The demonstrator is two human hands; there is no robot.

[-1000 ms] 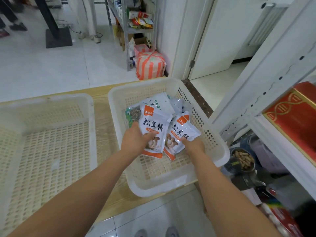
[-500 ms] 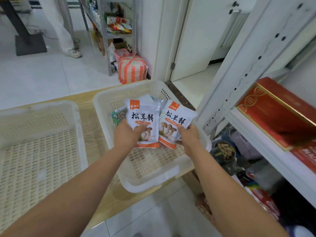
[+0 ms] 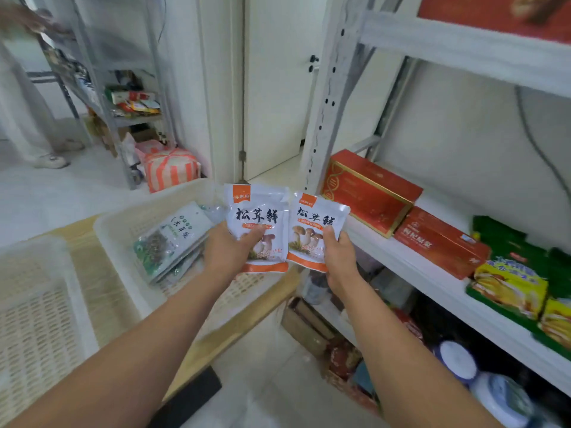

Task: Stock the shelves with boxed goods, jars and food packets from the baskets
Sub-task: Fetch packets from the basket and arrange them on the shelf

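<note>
Head view: you hold two white-and-orange mushroom packets upright, side by side, above the near right corner of the basket (image 3: 123, 230) and just short of the shelf unit. Your left hand (image 3: 228, 251) has its grip pinching the left packet (image 3: 258, 217) at its lower half, thumb laid across the printed front. Your right hand (image 3: 338, 257) pinches the right packet (image 3: 316, 223) the same way; this packet leans a little toward the shelf, and its inner edge touches or slightly overlaps the other. Neither packet rests on anything.

The basket sits on the wooden tabletop (image 3: 197, 350) and holds several more flat packets, a green-printed one (image 3: 173, 239) on top. A second basket (image 3: 37, 319) stands to its left. On the middle shelf (image 3: 438, 282), two red boxes (image 3: 370, 189) lie near the upright post, with yellow-and-green packs (image 3: 513, 282) further along.

Step in hand, by judgement: carrying from basket to shelf, with placement not yet begun. The next move calls for swinging both hands rightward past the post, choosing bare shelf board, most likely the strip in front of the red boxes, and setting the packets down so they do not slide off the front edge.
</note>
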